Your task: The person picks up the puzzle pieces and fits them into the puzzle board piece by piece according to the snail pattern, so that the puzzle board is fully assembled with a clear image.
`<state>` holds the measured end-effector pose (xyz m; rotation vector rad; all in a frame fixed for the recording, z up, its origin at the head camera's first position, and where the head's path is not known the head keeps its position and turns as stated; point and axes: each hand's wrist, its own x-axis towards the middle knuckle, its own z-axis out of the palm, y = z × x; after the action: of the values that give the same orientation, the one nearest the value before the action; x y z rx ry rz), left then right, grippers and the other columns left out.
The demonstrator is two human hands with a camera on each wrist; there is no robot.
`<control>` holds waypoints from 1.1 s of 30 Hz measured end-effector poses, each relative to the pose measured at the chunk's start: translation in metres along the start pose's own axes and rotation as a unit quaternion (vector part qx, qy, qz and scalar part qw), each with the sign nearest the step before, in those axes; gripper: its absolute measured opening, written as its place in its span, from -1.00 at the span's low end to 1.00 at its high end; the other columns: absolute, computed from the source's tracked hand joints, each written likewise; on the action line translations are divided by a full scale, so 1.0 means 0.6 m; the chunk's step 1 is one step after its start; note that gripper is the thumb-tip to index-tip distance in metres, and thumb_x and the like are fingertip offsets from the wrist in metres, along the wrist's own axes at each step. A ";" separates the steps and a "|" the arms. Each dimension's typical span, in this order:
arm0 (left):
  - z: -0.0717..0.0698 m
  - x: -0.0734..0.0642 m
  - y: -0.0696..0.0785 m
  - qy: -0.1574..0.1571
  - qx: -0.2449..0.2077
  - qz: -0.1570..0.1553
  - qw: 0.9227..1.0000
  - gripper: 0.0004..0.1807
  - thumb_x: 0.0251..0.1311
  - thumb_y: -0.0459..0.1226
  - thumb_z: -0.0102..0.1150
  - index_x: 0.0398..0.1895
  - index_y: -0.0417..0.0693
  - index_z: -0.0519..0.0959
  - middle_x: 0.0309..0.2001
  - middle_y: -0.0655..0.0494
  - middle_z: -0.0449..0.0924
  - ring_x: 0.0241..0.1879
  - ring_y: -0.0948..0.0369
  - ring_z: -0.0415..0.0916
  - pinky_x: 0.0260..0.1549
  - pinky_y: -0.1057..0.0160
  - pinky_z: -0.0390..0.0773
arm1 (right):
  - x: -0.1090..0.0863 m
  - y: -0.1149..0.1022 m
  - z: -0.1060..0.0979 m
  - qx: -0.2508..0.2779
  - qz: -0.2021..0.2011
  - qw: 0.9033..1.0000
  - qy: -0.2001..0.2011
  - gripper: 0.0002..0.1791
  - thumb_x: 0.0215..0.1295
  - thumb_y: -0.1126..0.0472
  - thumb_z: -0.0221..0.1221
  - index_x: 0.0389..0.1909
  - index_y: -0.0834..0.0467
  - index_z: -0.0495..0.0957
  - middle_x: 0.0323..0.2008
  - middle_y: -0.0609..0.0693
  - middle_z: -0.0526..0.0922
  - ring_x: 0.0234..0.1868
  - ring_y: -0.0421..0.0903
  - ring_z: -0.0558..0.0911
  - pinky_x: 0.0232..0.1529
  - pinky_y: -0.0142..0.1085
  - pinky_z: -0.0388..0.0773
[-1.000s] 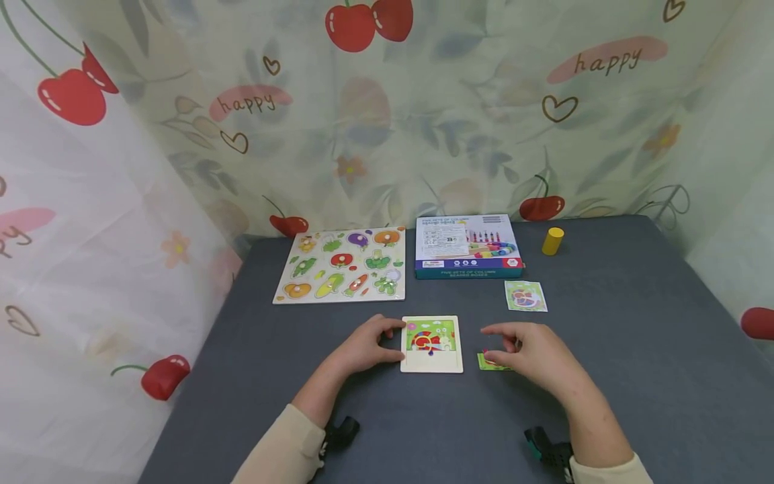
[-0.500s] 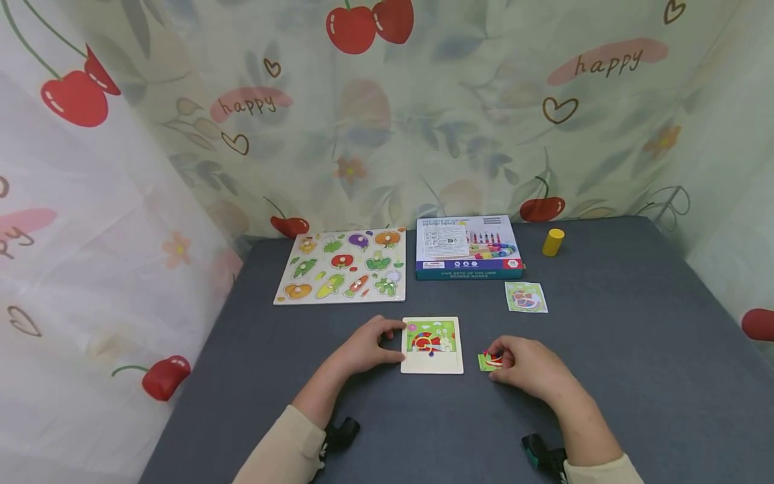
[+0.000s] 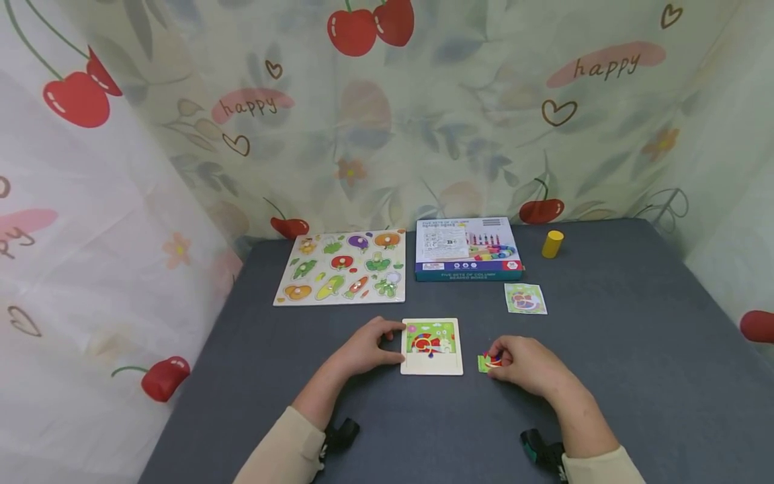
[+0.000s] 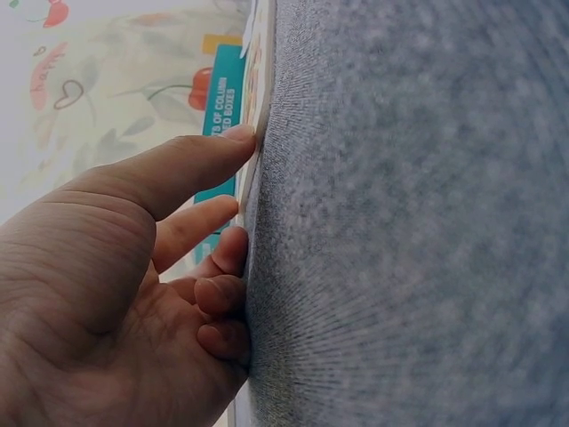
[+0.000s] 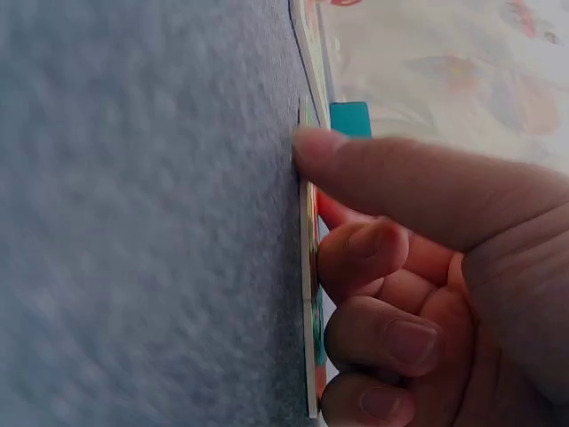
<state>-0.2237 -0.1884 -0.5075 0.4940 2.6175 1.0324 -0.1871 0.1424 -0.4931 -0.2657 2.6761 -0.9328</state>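
Note:
In the head view a small square puzzle board (image 3: 432,365) lies mid-table, its upper part filled with a green and red picture and its lower strip bare. My left hand (image 3: 365,346) rests at its left side, thumb and index finger extended against the edge. In the left wrist view the other fingers of this hand (image 4: 116,276) bend toward the cloth. To the board's right, my right hand (image 3: 529,363) pinches a green and red puzzle piece (image 3: 486,364) lying flat. The right wrist view shows the thumb (image 5: 320,149) on its edge; the fingers partly hide it.
Behind the board lie a vegetable peg puzzle (image 3: 338,267) and a boxed bead set (image 3: 468,249). A small picture card (image 3: 525,298) lies right of centre, with a yellow cylinder (image 3: 552,244) farther back. A printed curtain (image 3: 387,134) hangs behind the grey tablecloth (image 3: 423,430).
My right hand's index finger came down from its spread position, and thumb and finger closed onto the puzzle piece. The left hand and the board have stayed in place.

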 end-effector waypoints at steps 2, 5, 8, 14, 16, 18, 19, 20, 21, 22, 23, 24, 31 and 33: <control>0.000 0.000 0.000 0.000 0.000 0.000 1.000 -0.37 0.18 -0.15 0.51 0.33 0.00 0.56 -0.16 0.08 0.38 -0.21 0.14 0.32 -0.24 0.14 0.33 | 0.002 0.002 -0.001 0.000 -0.004 1.000 -0.005 -0.69 0.13 0.16 0.50 -0.21 0.16 0.61 -0.51 -0.03 0.45 -0.49 -0.10 0.43 -0.43 -0.22 0.32; 0.001 0.000 -0.001 0.000 -0.001 0.000 1.000 -0.36 0.17 -0.15 0.52 0.33 0.00 0.56 -0.16 0.08 0.38 -0.21 0.15 0.33 -0.25 0.14 0.33 | 0.003 0.004 -0.001 0.001 -0.005 1.000 -0.011 -0.70 0.11 0.17 0.49 -0.22 0.16 0.60 -0.51 -0.03 0.45 -0.49 -0.11 0.43 -0.44 -0.24 0.31; 0.001 0.001 -0.002 0.000 0.000 0.000 1.000 -0.37 0.18 -0.14 0.51 0.34 0.02 0.56 -0.16 0.09 0.38 -0.21 0.15 0.32 -0.25 0.16 0.34 | 0.003 0.005 -0.001 0.000 -0.007 1.000 -0.011 -0.71 0.09 0.18 0.47 -0.23 0.14 0.59 -0.53 -0.04 0.45 -0.51 -0.12 0.43 -0.46 -0.25 0.29; 0.001 0.002 -0.003 0.000 0.004 0.000 1.000 -0.37 0.19 -0.15 0.51 0.34 0.03 0.56 -0.16 0.09 0.38 -0.20 0.16 0.32 -0.23 0.16 0.34 | 0.005 0.008 -0.002 0.000 -0.015 1.000 -0.002 -0.73 0.05 0.20 0.39 -0.22 0.13 0.57 -0.57 -0.07 0.43 -0.56 -0.13 0.41 -0.50 -0.27 0.24; 0.001 0.002 -0.003 0.000 0.005 -0.001 1.000 -0.37 0.18 -0.15 0.51 0.33 0.03 0.57 -0.16 0.10 0.38 -0.20 0.15 0.32 -0.23 0.15 0.34 | 0.006 0.009 -0.001 0.003 -0.013 1.000 0.001 -0.72 0.05 0.20 0.38 -0.21 0.13 0.57 -0.57 -0.07 0.43 -0.56 -0.13 0.41 -0.50 -0.27 0.24; 0.001 0.001 -0.003 0.000 0.004 -0.001 1.000 -0.37 0.18 -0.14 0.51 0.33 0.02 0.57 -0.16 0.10 0.38 -0.20 0.15 0.32 -0.24 0.15 0.34 | 0.006 0.010 0.001 0.006 -0.008 1.000 0.004 -0.71 0.06 0.19 0.37 -0.20 0.13 0.57 -0.57 -0.06 0.44 -0.56 -0.13 0.42 -0.51 -0.27 0.24; 0.001 0.001 -0.003 0.000 0.003 -0.001 1.000 -0.37 0.18 -0.15 0.51 0.33 0.02 0.57 -0.16 0.09 0.38 -0.20 0.15 0.32 -0.24 0.15 0.34 | 0.007 0.011 0.001 0.008 -0.006 1.000 0.005 -0.71 0.06 0.18 0.37 -0.20 0.13 0.56 -0.57 -0.06 0.44 -0.56 -0.13 0.42 -0.51 -0.27 0.25; 0.001 0.001 -0.003 0.000 0.003 -0.001 1.000 -0.38 0.18 -0.15 0.51 0.33 0.02 0.57 -0.16 0.09 0.38 -0.20 0.15 0.32 -0.24 0.14 0.34 | 0.006 0.011 0.002 0.010 -0.003 1.000 0.005 -0.70 0.06 0.18 0.38 -0.19 0.14 0.56 -0.57 -0.06 0.44 -0.55 -0.12 0.43 -0.51 -0.27 0.25; 0.000 0.001 -0.003 0.001 0.004 -0.001 1.000 -0.38 0.18 -0.15 0.51 0.33 0.02 0.57 -0.16 0.09 0.38 -0.20 0.15 0.32 -0.23 0.14 0.34 | 0.007 0.011 0.003 0.013 -0.001 1.000 0.005 -0.70 0.07 0.18 0.38 -0.19 0.14 0.56 -0.57 -0.05 0.44 -0.55 -0.12 0.43 -0.51 -0.26 0.26; 0.000 0.000 -0.003 0.001 0.003 -0.001 1.000 -0.38 0.18 -0.15 0.51 0.32 0.02 0.57 -0.16 0.09 0.38 -0.20 0.15 0.32 -0.24 0.14 0.33 | 0.007 0.011 0.003 0.015 0.002 1.000 0.006 -0.70 0.07 0.17 0.38 -0.19 0.14 0.56 -0.57 -0.05 0.44 -0.55 -0.12 0.44 -0.51 -0.26 0.26; 0.000 0.000 -0.003 0.002 0.004 -0.002 1.000 -0.38 0.18 -0.15 0.51 0.33 0.02 0.57 -0.15 0.09 0.38 -0.20 0.15 0.32 -0.23 0.15 0.33 | 0.007 0.012 0.004 0.018 0.005 1.000 0.006 -0.69 0.07 0.18 0.39 -0.19 0.14 0.56 -0.56 -0.05 0.45 -0.55 -0.11 0.44 -0.50 -0.26 0.27; 0.001 0.000 -0.003 0.002 0.004 -0.001 1.000 -0.38 0.18 -0.15 0.51 0.33 0.02 0.57 -0.16 0.09 0.38 -0.20 0.15 0.32 -0.23 0.15 0.33 | 0.007 0.012 0.004 0.020 0.008 1.000 0.006 -0.69 0.06 0.18 0.39 -0.19 0.14 0.55 -0.56 -0.05 0.45 -0.54 -0.11 0.44 -0.50 -0.25 0.27; 0.001 0.001 -0.003 -0.001 0.004 0.002 1.000 -0.38 0.19 -0.14 0.50 0.33 0.03 0.56 -0.16 0.10 0.38 -0.21 0.15 0.32 -0.23 0.14 0.33 | 0.002 0.005 -0.004 0.013 0.000 1.000 0.013 -0.69 0.09 0.17 0.41 -0.19 0.11 0.53 -0.55 -0.05 0.45 -0.53 -0.11 0.44 -0.48 -0.24 0.28; 0.001 0.001 -0.003 -0.001 0.003 0.005 1.000 -0.38 0.19 -0.15 0.50 0.33 0.01 0.56 -0.16 0.10 0.38 -0.22 0.15 0.32 -0.24 0.14 0.33 | 0.000 -0.003 -0.012 0.006 -0.009 1.000 0.018 -0.69 0.09 0.17 0.42 -0.20 0.10 0.52 -0.53 -0.05 0.45 -0.50 -0.11 0.45 -0.45 -0.22 0.32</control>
<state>-0.2244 -0.1891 -0.5091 0.5097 2.6210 1.0265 -0.1891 0.1453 -0.4866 -0.2727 2.7050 -0.9664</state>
